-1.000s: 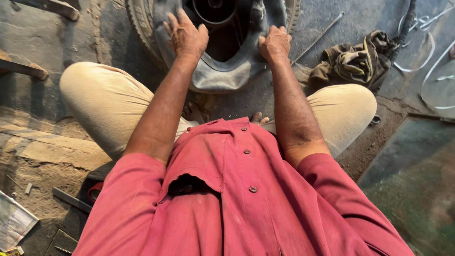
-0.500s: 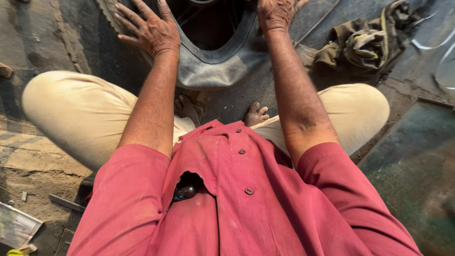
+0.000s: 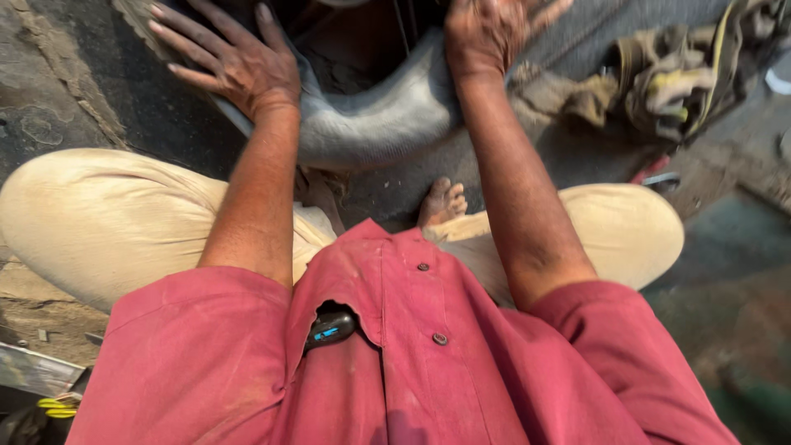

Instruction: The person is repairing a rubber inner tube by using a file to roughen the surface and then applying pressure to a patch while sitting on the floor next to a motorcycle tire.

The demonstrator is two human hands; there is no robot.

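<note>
Sat cross-legged on a grimy dark floor [image 3: 124,107], both bare hands out on a grey rubber inner tube [image 3: 371,124]. Left hand [image 3: 235,62] lay flat, fingers [image 3: 185,41] spread wide and released, palm and wrist pressed on the tube's near-left curve, fingertips reaching out past the rubber toward the tyre tread [image 3: 136,12] just beyond. Right hand [image 3: 486,33] pressed on the tube's right side, thumb [image 3: 548,12] splayed outward; could not tell whether those fingers curled round the rubber or only pushed on it, since the top edge of the view cut them off. Between the two hands, the tube's grey bend sagged toward the body, with a dark hollow above it. Just below the tube, nearer than both wrists, a bare foot [image 3: 441,202] poked out between the beige trouser legs [image 3: 107,222]. Right of the right hand and well apart from it, a crumpled olive and yellow cloth [image 3: 676,78] lay heaped on the ground; below that, a small red-handled thing [image 3: 655,173], too blurred to name. Nearest the camera, a red buttoned shirt [image 3: 412,363] with a dark object marked in blue [image 3: 329,330] peeping from its chest pocket. Far back-left of the left elbow, a bit of yellow cord [image 3: 53,406] beside a flat metal piece [image 3: 33,371].
</note>
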